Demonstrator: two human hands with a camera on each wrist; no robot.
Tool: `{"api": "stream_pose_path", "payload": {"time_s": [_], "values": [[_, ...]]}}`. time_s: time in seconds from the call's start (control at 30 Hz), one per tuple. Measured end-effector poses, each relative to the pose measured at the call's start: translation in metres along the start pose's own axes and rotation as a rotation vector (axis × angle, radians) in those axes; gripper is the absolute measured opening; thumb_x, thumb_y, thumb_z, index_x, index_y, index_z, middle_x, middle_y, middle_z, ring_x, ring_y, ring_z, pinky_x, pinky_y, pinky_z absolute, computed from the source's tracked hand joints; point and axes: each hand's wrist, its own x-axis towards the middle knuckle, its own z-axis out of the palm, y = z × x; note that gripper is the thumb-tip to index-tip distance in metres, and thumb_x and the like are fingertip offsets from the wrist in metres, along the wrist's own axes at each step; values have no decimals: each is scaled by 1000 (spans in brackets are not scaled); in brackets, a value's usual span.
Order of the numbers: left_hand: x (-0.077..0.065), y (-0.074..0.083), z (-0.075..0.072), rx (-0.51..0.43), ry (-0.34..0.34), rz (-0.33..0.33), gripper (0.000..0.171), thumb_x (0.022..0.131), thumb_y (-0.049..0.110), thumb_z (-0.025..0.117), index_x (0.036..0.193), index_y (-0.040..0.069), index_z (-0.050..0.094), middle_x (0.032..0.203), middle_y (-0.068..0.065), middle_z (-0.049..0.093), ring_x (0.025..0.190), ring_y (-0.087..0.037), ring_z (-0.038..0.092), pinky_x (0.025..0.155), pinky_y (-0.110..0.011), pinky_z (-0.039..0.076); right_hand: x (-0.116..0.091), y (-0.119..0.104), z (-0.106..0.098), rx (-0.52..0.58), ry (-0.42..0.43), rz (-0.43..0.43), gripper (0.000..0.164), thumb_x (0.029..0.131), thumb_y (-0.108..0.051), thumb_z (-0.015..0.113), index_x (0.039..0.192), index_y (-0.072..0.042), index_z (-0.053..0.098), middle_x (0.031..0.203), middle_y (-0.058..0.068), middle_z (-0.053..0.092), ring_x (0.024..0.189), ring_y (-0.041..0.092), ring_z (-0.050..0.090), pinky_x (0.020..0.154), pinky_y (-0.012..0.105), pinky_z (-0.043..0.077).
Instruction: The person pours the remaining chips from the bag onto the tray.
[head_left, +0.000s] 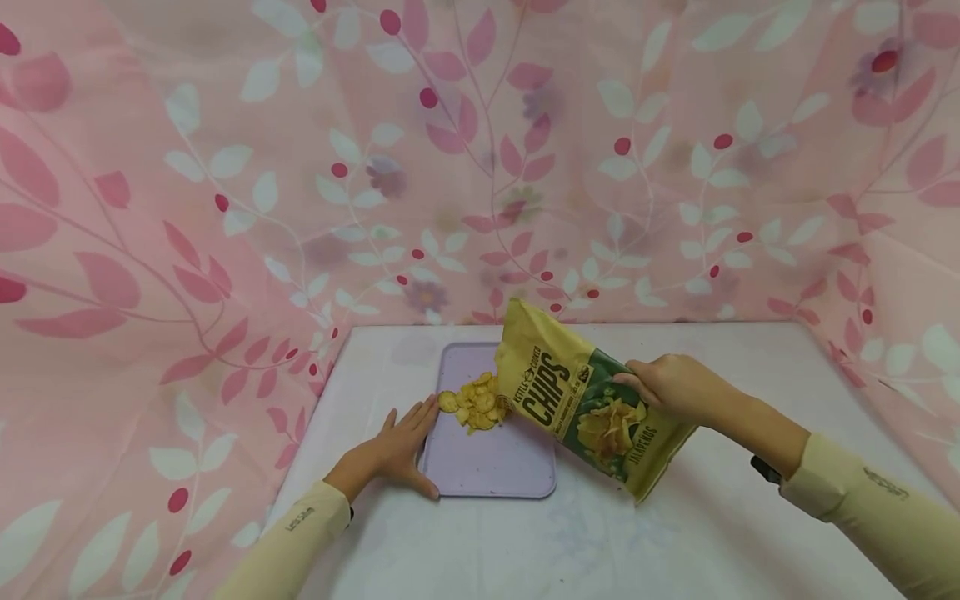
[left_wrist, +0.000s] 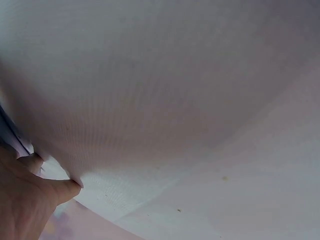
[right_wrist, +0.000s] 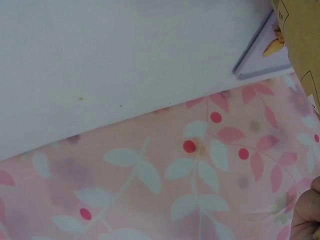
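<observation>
- Left hand [head_left: 399, 450]: fingers straight and spread, touching the purple tray's [head_left: 487, 471] left edge.
- Right hand [head_left: 678, 387]: thumb and fingers grip the chip bag [head_left: 581, 392], tilted over the tray's right side.
- Chips [head_left: 480, 406]: piled on the tray's far half.
- Only the right wrist view shows the bag's brownish other face; the left wrist view's dark edge is perhaps the tray's.

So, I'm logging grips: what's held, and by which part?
The right hand grips the chip bag by its side edge, toward the Jalapeños end; the left hand, against the tray, holds nothing.
</observation>
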Motion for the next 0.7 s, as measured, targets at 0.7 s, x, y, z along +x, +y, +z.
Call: {"api": "stream_pose_path", "payload": {"time_s": [0.7], "values": [[0,-1,0,-2,-6,-4,151,52,85,73,159,9,0,168,-9,-4,154,-35,6,116,-70,5,-2,2,9,38,7,11,32,99,-26,59,73,-16,44,51,-12,30,45,-2,32,52,20,35]]}}
